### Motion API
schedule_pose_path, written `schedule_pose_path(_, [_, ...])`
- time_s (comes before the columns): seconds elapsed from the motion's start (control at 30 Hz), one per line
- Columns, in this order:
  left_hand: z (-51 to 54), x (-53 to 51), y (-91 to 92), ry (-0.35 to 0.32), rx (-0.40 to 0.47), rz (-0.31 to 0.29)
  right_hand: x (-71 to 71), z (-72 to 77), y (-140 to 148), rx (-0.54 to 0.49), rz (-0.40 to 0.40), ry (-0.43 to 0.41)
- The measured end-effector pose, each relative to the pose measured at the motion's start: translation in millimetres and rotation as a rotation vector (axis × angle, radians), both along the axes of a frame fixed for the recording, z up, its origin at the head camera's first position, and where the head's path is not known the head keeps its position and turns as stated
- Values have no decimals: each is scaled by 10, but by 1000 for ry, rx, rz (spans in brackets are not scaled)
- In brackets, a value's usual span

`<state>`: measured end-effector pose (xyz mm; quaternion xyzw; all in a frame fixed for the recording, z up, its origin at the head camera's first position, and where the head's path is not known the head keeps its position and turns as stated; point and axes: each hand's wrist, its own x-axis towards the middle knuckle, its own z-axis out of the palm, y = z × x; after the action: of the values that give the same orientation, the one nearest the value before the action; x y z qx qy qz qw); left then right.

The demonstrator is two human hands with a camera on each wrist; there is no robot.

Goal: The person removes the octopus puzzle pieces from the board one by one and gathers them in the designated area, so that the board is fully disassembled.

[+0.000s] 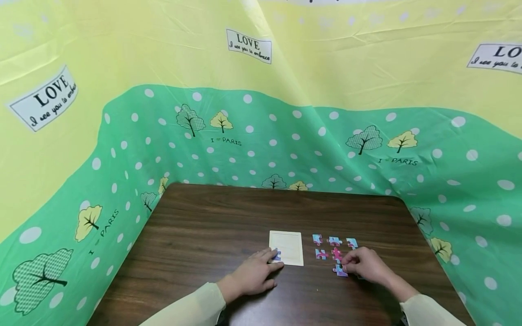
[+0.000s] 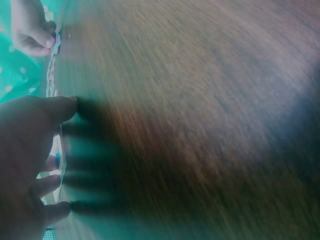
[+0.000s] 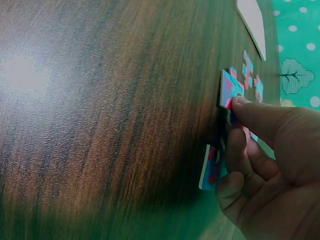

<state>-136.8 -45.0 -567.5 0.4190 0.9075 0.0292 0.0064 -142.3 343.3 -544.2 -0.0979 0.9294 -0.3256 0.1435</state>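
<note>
My left hand (image 1: pixel 254 274) lies with spread fingers at the left edge of a pale square puzzle tray (image 1: pixel 291 248). A blue-purple puzzle piece (image 1: pixel 278 256) sits in the tray's lower left corner, beside those fingertips. In the left wrist view the left fingers (image 2: pixel 50 186) reach over the tray's edge and the thumb is near the table. My right hand (image 1: pixel 369 265) pinches a puzzle piece between thumb and forefinger, mostly hidden by the fingers. Close to the thumb in the right wrist view is a blue-and-pink piece (image 3: pixel 230 90); another piece (image 3: pixel 210 167) lies below the curled fingers.
Several loose pieces lie right of the tray, among them a blue one (image 1: pixel 335 241), a pink one (image 1: pixel 336 254) and a corner piece (image 1: pixel 352 243). They rest on a dark wood table (image 1: pixel 212 226). A green and yellow curtain (image 1: pixel 253 127) surrounds the table's back and sides.
</note>
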Motion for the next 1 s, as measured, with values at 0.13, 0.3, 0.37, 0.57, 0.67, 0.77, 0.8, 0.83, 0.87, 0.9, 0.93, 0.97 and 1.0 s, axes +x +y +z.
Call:
schedule_pose_path(0.13, [-8,-2,0,5,3,-4,2,-12,-2,4,-10,-7])
schedule_pose_path(0.3, [-14,-2,-4,7,2,-9,9,-36,-1,15,-11,4])
schedule_pose_path(0.37, [-11,-3,-6,11,-1,-12,10,-37,-6,20,-8,12])
schedule_pose_path(0.57, [-10,-18,-23,5,-11,-8,6,-25,-23,35,-4,21])
schedule_pose_path(0.67, [-21,-30,-35,0,-13,-6,9,-13,-26,31,1,17])
schedule_pose_path(0.77, [-25,-35,-44,9,-10,-10,9,-11,-26,29,18,25])
schedule_pose_path(0.8, [-27,-37,-45,7,-7,-12,7,-11,-28,31,16,23])
schedule_pose_path(0.83, [-27,-39,-46,8,-5,-13,3,-14,-29,34,14,22])
schedule_pose_path(0.87, [-22,-40,-48,7,-1,-15,0,-13,-31,37,11,18])
schedule_pose_path(0.9, [-18,-40,-49,12,-1,-15,-2,-11,-34,39,8,15])
schedule_pose_path(0.93, [-15,-41,-49,11,1,-16,-7,-5,-38,38,7,15])
schedule_pose_path(0.97, [-14,-42,-49,15,3,-17,-12,2,-43,34,4,15])
schedule_pose_path(1.0, [-12,-43,-50,12,5,-16,-18,8,-50,33,3,18])
